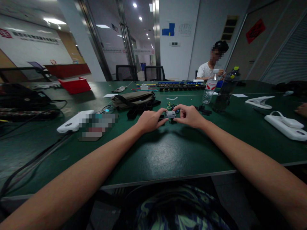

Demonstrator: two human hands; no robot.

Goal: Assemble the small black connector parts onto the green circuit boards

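Between my two hands is a small silver-grey rectangular part with slots (170, 114), held over the green table (158, 150). My left hand (151, 120) is closed, thumb and index finger pinching its left edge. On the opposite edge, the thumb and index finger of my right hand (189, 115) do the same, with the other fingers curled in. Right behind the part lies a small heap of green circuit-board pieces (171, 106), partly covered by my hands. Black open-topped boxes (139, 111) stand beyond my left hand. Small black pieces (203, 110) lie beyond my right hand.
A grey-brown bag (134, 99) lies behind the boxes. White power banks sit left (72, 123) and right (285, 127). A water bottle (209, 88) and a dark bottle (225, 92) stand at back right. Across the table sits a person (206, 70). A red tray (75, 86) is far left.
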